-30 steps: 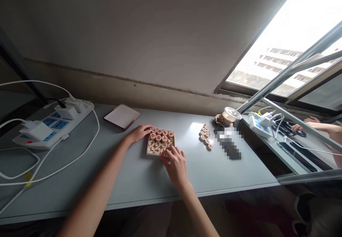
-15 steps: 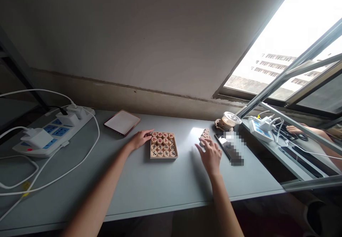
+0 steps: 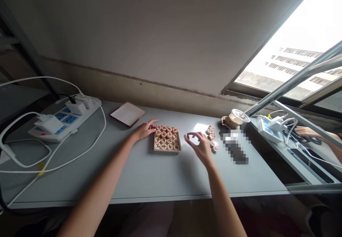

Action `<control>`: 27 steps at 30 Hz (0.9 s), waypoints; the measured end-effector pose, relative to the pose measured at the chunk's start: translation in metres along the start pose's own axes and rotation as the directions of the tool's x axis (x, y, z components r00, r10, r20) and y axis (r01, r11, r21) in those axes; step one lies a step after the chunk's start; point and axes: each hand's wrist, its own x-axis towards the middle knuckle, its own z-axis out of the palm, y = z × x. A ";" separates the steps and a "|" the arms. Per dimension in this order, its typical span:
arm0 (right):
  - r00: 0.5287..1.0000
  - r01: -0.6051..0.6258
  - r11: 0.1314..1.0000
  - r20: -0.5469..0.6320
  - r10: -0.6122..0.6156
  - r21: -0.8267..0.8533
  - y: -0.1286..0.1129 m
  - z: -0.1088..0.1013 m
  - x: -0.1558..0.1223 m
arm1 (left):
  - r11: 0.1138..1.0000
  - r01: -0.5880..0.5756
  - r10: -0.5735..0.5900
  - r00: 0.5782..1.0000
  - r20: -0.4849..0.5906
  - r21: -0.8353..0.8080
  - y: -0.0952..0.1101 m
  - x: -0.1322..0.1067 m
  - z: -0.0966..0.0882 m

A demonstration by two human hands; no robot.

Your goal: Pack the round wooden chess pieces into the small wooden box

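Observation:
A shallow square box (image 3: 167,150) stands on the desk, filled with rows of round wooden xiangqi pieces, red characters at the back and black at the front. My left hand (image 3: 144,130) is at its back left corner, thumb and fingers against the side. Between the thumb and fingertips of my right hand (image 3: 200,145), a xiangqi piece (image 3: 186,137) is pinched on edge, just right of the box and above the desk. Several loose pieces (image 3: 211,130) lie beyond and right of that hand, partly hidden by it.
An upturned box lid (image 3: 128,113) lies at the back left. Left of it are a white power strip (image 3: 66,117) and loose cables. At the right are a lidded cup (image 3: 236,118), a pixelated patch, a metal frame (image 3: 278,91) and another person's hand (image 3: 304,131).
My right hand has moved left from the loose pieces toward the box, now with a piece pinched. The loose pieces are more spread out. My left hand stays at the box; the view has shifted slightly.

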 end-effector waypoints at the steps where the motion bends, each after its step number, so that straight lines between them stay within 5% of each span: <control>1: 0.999 0.033 0.999 0.027 -0.033 0.002 -0.011 0.006 0.002 | 1.000 -0.002 0.002 1.000 0.010 0.000 0.001 0.000 0.000; 5: 0.994 0.077 0.993 0.082 -0.070 -0.089 -0.032 0.027 0.008 | 0.999 -0.023 0.024 0.999 0.045 -0.023 0.006 -0.003 -0.002; 14: 1.000 0.005 0.998 0.006 -0.005 -0.058 -0.027 0.038 0.004 | 0.999 -0.039 0.039 0.998 0.045 -0.013 0.007 -0.002 -0.003; 20: 0.955 -0.211 0.944 -0.260 0.144 -0.252 0.027 0.019 0.028 | 1.000 -0.001 0.002 0.999 0.050 -0.018 0.008 -0.002 -0.003; 24: 0.970 -0.227 0.922 -0.155 0.186 -0.315 0.072 0.010 0.036 | 1.000 0.013 -0.011 0.998 0.056 -0.022 0.007 -0.003 -0.004; 27: 0.969 -0.199 0.941 -0.197 0.148 -0.272 0.086 0.008 0.034 | 1.000 0.009 -0.008 0.998 0.065 -0.020 0.007 -0.002 -0.004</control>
